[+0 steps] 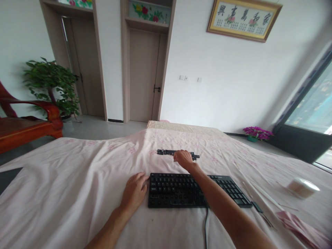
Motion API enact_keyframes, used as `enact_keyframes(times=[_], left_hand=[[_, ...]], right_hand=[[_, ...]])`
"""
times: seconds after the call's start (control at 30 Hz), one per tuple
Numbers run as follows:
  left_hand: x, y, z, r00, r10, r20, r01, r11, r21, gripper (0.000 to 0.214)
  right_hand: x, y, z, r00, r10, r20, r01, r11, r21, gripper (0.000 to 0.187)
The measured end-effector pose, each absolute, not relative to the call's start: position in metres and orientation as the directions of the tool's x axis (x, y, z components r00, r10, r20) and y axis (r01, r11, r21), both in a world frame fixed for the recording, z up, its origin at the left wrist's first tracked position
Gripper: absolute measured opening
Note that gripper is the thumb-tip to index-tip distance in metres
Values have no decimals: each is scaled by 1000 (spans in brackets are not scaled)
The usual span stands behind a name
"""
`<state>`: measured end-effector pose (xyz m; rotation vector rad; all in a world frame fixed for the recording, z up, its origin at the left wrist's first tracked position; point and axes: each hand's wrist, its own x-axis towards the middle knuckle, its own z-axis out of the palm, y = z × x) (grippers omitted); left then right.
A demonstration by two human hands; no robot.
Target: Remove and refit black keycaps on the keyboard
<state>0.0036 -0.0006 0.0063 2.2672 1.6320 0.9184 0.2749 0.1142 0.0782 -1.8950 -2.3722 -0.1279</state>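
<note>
A black keyboard lies on the pink-white flowered cloth in front of me, with its cable running toward me. Several keycaps are off its lower rows, where small round mounts show. My left hand rests at the keyboard's left edge, thumb and fingers apart, fingertips against its side. Beyond the keyboard, a row of loose black keycaps lies on the cloth. My right hand reaches across the keyboard to this row, fingers bent together and pointing down; what is between the fingertips is hidden.
On the right are a round clear tub of thin sticks, a small black-handled tool, several loose sticks and a pink cloth. A dark flat object lies at far left. A wooden chair stands beyond it.
</note>
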Motion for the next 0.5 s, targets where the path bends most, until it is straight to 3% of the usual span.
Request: enact_keyframes(times=[0.1,0.23,0.5], left_hand=[[4,-2,8,196,913,357,791,-362,493,35],[4,-3,9,199,913,355,796,-362,485,36],[4,-2,7,205,909,364,806,-368,463,36]], right_hand=[[276,108,72,-199,979,50,975,203,-86,9],[279,98,64,-192,980,45,965,197,-173,17],[276,86,58,-162,985,62,961,171,-216,27]])
